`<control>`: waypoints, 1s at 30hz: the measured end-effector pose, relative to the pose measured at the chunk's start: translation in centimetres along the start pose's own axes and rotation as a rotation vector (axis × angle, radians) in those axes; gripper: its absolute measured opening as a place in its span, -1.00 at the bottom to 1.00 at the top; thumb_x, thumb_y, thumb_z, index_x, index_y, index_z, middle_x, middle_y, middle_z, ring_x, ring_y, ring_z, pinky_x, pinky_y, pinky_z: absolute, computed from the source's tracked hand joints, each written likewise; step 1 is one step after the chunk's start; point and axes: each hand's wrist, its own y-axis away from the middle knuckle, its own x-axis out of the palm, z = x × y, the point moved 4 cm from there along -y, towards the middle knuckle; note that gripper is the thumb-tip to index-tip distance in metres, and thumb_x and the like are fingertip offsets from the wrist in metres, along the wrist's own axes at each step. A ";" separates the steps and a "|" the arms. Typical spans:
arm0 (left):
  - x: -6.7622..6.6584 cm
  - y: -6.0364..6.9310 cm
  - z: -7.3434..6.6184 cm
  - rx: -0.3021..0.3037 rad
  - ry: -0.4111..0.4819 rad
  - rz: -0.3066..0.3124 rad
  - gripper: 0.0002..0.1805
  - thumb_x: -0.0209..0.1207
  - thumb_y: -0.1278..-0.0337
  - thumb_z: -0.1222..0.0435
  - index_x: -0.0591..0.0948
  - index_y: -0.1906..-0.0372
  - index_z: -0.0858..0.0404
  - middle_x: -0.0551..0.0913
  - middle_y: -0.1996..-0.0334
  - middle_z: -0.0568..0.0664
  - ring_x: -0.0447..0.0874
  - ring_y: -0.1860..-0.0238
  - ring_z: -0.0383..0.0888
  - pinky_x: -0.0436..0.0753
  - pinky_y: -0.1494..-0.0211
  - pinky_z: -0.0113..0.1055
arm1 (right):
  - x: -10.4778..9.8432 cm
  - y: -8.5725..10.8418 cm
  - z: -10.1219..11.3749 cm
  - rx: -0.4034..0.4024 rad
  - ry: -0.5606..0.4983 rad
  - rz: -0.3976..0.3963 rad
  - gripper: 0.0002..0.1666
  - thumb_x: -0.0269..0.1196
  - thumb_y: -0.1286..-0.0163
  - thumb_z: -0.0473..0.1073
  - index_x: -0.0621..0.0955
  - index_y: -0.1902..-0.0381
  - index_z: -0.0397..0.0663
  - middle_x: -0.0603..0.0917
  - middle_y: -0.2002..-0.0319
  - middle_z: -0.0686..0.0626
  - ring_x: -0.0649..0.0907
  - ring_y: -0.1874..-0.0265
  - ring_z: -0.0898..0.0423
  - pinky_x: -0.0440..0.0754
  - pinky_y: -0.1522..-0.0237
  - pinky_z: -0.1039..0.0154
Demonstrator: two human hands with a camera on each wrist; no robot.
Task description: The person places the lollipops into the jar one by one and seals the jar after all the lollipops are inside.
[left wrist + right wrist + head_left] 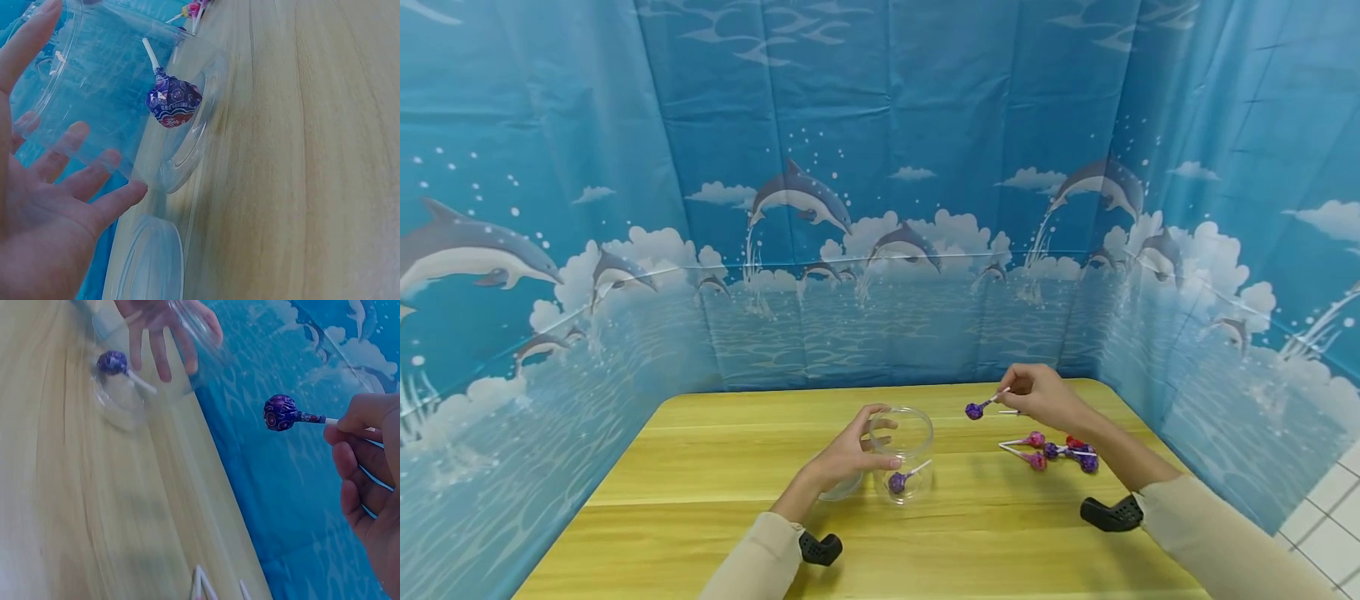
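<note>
A clear plastic jar (902, 433) stands on the table, with one purple-wrapped lollipop (174, 100) inside, its white stick leaning up. My left hand (853, 450) holds the jar's side, thumb on the near side and fingers round the back. Off to the right, above the table, my right hand (1037, 397) pinches the white stick of another purple lollipop (281, 413), its wrapped head pointing toward the jar. Beside the jar, partly behind my left hand, lies a clear round lid (153, 262).
Several pink, red and purple lollipops (1037, 461) lie on the wooden table (715, 467) below my right forearm. A blue dolphin-print curtain (880, 167) hangs behind the table and along both sides. White floor tiles (1330, 500) show at the far right.
</note>
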 end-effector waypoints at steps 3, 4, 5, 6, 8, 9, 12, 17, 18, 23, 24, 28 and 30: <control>-0.1 -0.1 0.1 0.002 -0.001 -0.001 -0.11 0.42 -0.28 0.19 0.18 -0.57 -0.05 0.37 -0.42 0.08 0.31 -0.43 0.35 0.60 -0.25 -0.04 | 1.0 -1.0 1.2 -0.014 -0.035 0.017 -0.90 0.26 -0.53 -0.26 0.63 0.15 -0.23 0.76 0.19 -0.07 0.74 0.19 -0.01 0.66 0.18 0.09; -0.2 -0.1 0.1 0.004 -0.005 -0.002 -0.11 0.43 -0.28 0.19 0.18 -0.57 -0.05 0.37 -0.42 0.08 0.31 -0.43 0.35 0.59 -0.25 -0.04 | 1.3 -1.4 1.5 -0.016 -0.043 0.023 -0.90 0.26 -0.54 -0.26 0.62 0.14 -0.22 0.76 0.18 -0.07 0.74 0.18 -0.01 0.65 0.15 0.07; -0.2 -0.1 0.1 0.006 -0.007 -0.004 -0.11 0.43 -0.28 0.19 0.18 -0.57 -0.04 0.37 -0.42 0.08 0.32 -0.43 0.35 0.59 -0.25 -0.04 | 1.7 -1.8 1.9 -0.021 -0.050 0.030 -0.90 0.26 -0.54 -0.26 0.62 0.14 -0.22 0.76 0.18 -0.07 0.73 0.17 -0.01 0.65 0.12 0.06; -0.3 -0.2 0.1 0.009 -0.009 -0.003 -0.11 0.42 -0.28 0.19 0.18 -0.57 -0.04 0.37 -0.42 0.08 0.32 -0.43 0.34 0.59 -0.25 -0.04 | 2.2 -2.2 2.2 -0.026 -0.053 0.037 -0.90 0.26 -0.54 -0.26 0.63 0.14 -0.22 0.75 0.18 -0.07 0.73 0.16 0.00 0.65 0.08 0.05; -0.2 -0.2 0.2 0.008 -0.007 -0.001 -0.12 0.41 -0.29 0.21 0.18 -0.57 -0.04 0.37 -0.42 0.09 0.31 -0.43 0.35 0.59 -0.25 -0.04 | 3.1 -3.0 2.6 -0.037 -0.051 0.054 -0.92 0.25 -0.54 -0.27 0.63 0.14 -0.20 0.75 0.19 -0.05 0.74 0.16 0.01 0.66 0.08 0.05; -0.2 -0.2 0.2 0.006 -0.006 0.000 -0.13 0.40 -0.30 0.22 0.18 -0.57 -0.03 0.36 -0.42 0.09 0.31 -0.43 0.35 0.60 -0.25 -0.04 | 3.6 -3.4 2.8 -0.042 -0.052 0.066 -0.92 0.25 -0.53 -0.28 0.63 0.14 -0.20 0.75 0.19 -0.05 0.74 0.17 0.01 0.66 0.08 0.05; -0.2 -0.3 0.2 -0.002 0.003 0.007 -0.15 0.37 -0.33 0.26 0.16 -0.58 -0.01 0.35 -0.43 0.12 0.30 -0.43 0.36 0.59 -0.25 -0.02 | 5.2 -4.5 3.4 -0.075 -0.039 0.099 -0.94 0.25 -0.53 -0.28 0.64 0.16 -0.18 0.76 0.22 -0.03 0.74 0.21 0.03 0.68 0.12 0.07; -0.4 -0.6 0.4 -0.001 0.004 0.007 -0.14 0.35 -0.35 0.27 0.14 -0.60 0.00 0.26 -0.48 0.20 0.24 -0.47 0.36 0.57 -0.27 0.02 | 8.2 -6.2 4.1 -0.154 0.003 0.147 -0.94 0.28 -0.52 -0.27 0.66 0.19 -0.16 0.76 0.27 0.03 0.74 0.27 0.09 0.68 0.20 0.12; -0.4 -0.7 0.5 -0.004 -0.004 0.004 -0.14 0.36 -0.35 0.25 0.15 -0.59 -0.02 0.23 -0.50 0.18 0.24 -0.47 0.34 0.57 -0.27 0.02 | 8.8 -6.5 4.1 -0.162 0.014 0.156 -0.95 0.28 -0.52 -0.27 0.66 0.20 -0.14 0.76 0.28 0.06 0.74 0.29 0.11 0.68 0.21 0.13; -0.9 -0.8 0.5 -0.010 -0.048 0.002 -0.13 0.37 -0.34 0.18 0.15 -0.59 -0.07 0.20 -0.52 0.07 0.24 -0.49 0.23 0.55 -0.28 0.06 | 11.6 -7.5 4.8 -0.214 0.074 0.205 -0.94 0.30 -0.50 -0.30 0.67 0.23 -0.18 0.75 0.31 0.07 0.74 0.31 0.16 0.70 0.23 0.19; -0.9 -0.7 0.5 -0.008 -0.055 0.002 -0.14 0.37 -0.34 0.19 0.15 -0.59 -0.08 0.21 -0.52 0.05 0.22 -0.50 0.21 0.53 -0.30 0.07 | 12.0 -7.7 4.9 -0.219 0.084 0.209 -0.94 0.29 -0.49 -0.32 0.67 0.24 -0.19 0.76 0.31 0.05 0.74 0.31 0.15 0.70 0.23 0.20; -1.2 -0.7 0.4 0.011 -0.052 0.009 -0.17 0.35 -0.35 0.22 0.17 -0.57 -0.12 0.24 -0.51 0.03 0.14 -0.54 0.22 0.46 -0.36 0.11 | 13.5 -8.3 5.0 -0.236 0.134 0.209 -0.95 0.30 -0.47 -0.36 0.69 0.24 -0.19 0.77 0.31 -0.01 0.76 0.30 0.12 0.70 0.24 0.24; -1.3 -0.6 0.4 0.014 -0.049 0.010 -0.17 0.35 -0.35 0.22 0.18 -0.57 -0.14 0.23 -0.51 0.01 0.16 -0.53 0.23 0.48 -0.35 0.09 | 14.1 -8.6 5.0 -0.240 0.167 0.203 -0.93 0.31 -0.46 -0.36 0.70 0.25 -0.14 0.77 0.30 0.01 0.76 0.31 0.13 0.70 0.25 0.25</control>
